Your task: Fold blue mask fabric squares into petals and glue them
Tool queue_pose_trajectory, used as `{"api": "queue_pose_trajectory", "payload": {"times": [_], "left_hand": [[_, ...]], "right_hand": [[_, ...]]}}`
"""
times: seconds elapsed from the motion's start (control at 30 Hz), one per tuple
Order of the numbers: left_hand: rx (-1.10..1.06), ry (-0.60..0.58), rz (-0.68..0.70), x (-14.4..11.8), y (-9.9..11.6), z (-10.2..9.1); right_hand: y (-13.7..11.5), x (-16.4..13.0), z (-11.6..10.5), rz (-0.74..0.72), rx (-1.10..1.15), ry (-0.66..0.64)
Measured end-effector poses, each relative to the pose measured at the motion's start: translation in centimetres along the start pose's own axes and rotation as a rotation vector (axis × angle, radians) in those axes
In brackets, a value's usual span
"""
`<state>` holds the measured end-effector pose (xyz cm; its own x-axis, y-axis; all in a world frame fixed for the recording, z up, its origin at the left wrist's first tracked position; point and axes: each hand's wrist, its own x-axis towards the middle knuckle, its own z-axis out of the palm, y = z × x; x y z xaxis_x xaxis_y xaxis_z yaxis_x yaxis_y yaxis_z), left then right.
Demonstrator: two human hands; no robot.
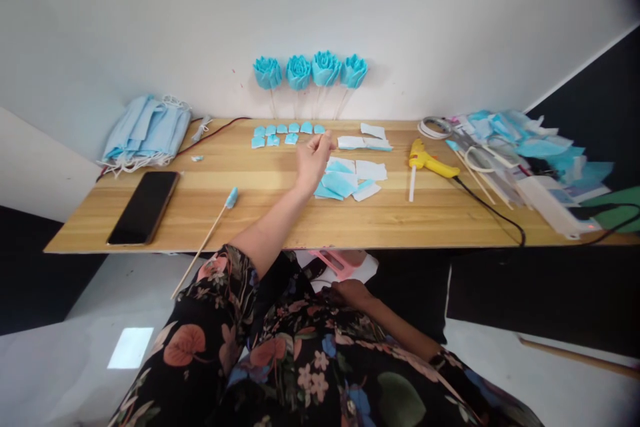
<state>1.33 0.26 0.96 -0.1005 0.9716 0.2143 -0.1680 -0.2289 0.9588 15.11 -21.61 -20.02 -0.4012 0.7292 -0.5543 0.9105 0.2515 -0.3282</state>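
My left hand reaches over the table beside the rows of small blue petal pieces. Its fingers are closed in a pinch; whether anything sits between them is hidden. Just right of it lie cut white and blue fabric pieces, with white strips behind them. Below the table edge, near my lap, rests my right hand, its fingers mostly hidden. A thin wooden stick with a blue rolled tip lies across the front edge, left of my left forearm.
Several blue fabric flowers on sticks lean against the wall. A phone and stacked face masks are on the left. To the right are a yellow glue gun, tape, scraps and a white power strip.
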Motion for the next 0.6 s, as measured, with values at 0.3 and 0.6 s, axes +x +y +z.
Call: {"api": "queue_pose_trajectory", "payload": {"times": [0.3, 0.6], "left_hand": [[0.015, 0.037, -0.068, 0.5, -0.2, -0.2], [-0.017, 0.116, -0.122, 0.6, 0.1, -0.1]], "right_hand": [[-3.0, 1.8, 0.2, -0.114, 0.028, -0.072], [-1.7, 1.0, -0.4, -0.041, 0.062, -0.036]]}}
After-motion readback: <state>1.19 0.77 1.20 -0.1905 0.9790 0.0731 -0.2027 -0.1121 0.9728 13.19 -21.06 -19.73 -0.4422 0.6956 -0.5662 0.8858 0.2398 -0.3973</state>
